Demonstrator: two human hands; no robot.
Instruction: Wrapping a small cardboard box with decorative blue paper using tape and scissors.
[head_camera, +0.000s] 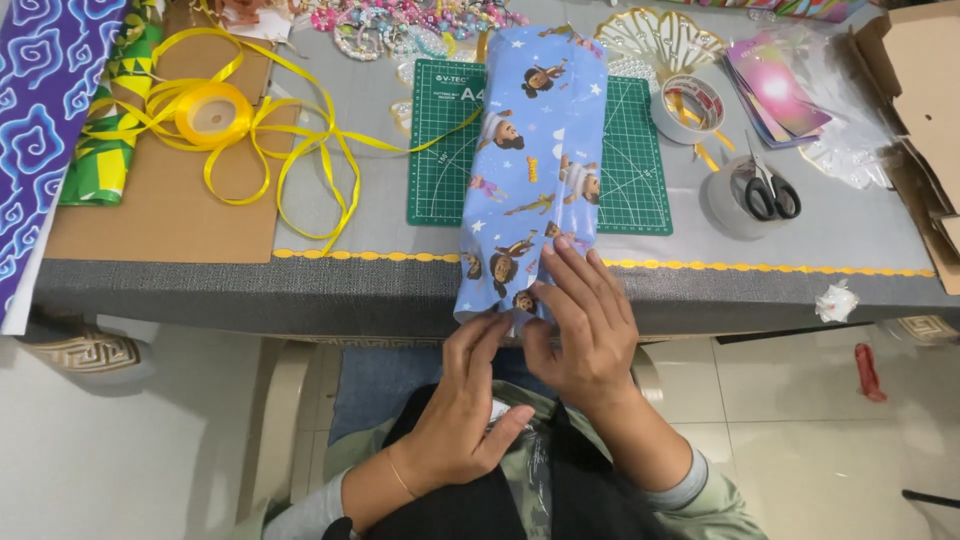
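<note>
While hands press its near end, wrapped parcel (532, 160), table edge (300, 290)

The wrapped parcel (535, 165) lies on the cutting mat (632, 160), its near end overhanging the table (300, 285) edge. My ribbon spool (212, 113) sits left, the scissors (770, 190) right.
</note>
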